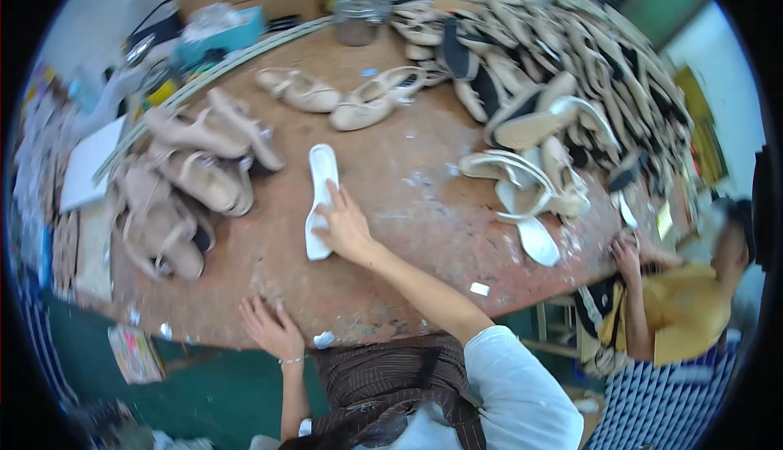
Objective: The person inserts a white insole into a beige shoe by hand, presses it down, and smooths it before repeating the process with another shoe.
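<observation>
A white insole lies on the brown table, pointing away from me. My right hand reaches across its middle and heel, fingers apart and touching its top. Near the table's front edge my left hand rests with fingers spread, holding nothing. To the left sits a cluster of beige shoes. Beyond the insole a beige flat shoe and another beige shoe stand side by side. Further right are white strapped shoe pieces and a loose white insole.
A large heap of beige shoes with dark soles fills the back right. A glass jar stands at the far edge. At right a co-worker in a yellow top handles something. A blue-green box and a white board are at left.
</observation>
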Motion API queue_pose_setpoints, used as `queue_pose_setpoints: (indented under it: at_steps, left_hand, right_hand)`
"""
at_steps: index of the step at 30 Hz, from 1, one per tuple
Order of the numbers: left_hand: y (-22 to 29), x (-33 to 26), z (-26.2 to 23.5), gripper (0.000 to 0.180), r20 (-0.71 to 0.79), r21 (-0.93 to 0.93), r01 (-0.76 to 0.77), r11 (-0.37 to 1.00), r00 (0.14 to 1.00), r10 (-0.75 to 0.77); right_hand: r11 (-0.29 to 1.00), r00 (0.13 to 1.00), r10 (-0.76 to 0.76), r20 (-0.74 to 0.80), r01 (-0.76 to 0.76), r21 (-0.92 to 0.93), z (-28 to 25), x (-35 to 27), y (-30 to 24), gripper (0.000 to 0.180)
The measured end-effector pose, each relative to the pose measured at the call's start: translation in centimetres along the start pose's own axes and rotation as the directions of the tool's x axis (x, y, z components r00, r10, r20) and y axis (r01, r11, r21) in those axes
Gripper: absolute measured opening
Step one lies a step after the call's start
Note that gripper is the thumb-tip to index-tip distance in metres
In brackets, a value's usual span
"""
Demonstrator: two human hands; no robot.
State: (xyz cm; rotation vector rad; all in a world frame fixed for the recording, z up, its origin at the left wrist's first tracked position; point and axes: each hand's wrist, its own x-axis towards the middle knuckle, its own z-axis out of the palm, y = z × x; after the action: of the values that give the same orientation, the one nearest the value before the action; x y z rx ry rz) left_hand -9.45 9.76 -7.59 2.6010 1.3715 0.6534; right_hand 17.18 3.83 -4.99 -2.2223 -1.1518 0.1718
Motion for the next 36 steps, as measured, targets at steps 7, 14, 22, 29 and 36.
queue_pose_setpoints:
  at_steps: [7,14,22,29,36]
  left_hand:
    - [-0.3,0.0,0.3,0.049,0.007,0.057,-0.074,0.996,0.997,0.073]
    - [8.8,4.3,-0.9,0.039,-0.055,-0.339,-0.343,0.876,0.937,0.345]
    - [38.0,15.4,9.2,0.029,0.218,-0.928,-0.114,0.355,0.607,0.764]
    - [55.6,15.1,17.1,0.034,0.815,-0.575,0.594,0.563,0.478,0.327]
    - [47.7,17.5,7.4,0.012,0.142,-0.988,0.075,0.131,0.760,0.634]
  right_hand:
    - [0.926,0.892,0.346,-0.290,-0.276,0.258,-9.6,-11.1,6.4,0.085]
    - [0.242,0.660,0.747,-0.087,-0.148,0.959,-12.8,-19.5,11.9,0.074]
    - [-0.057,0.734,0.670,0.110,-0.097,0.994,-13.8,-21.3,14.6,0.050]
    - [-0.209,0.691,0.716,0.100,0.075,0.975,-14.3,-21.7,13.7,0.029]
    - [-0.442,0.756,0.599,0.263,0.039,0.896,-14.1,-22.8,12.7,0.036]
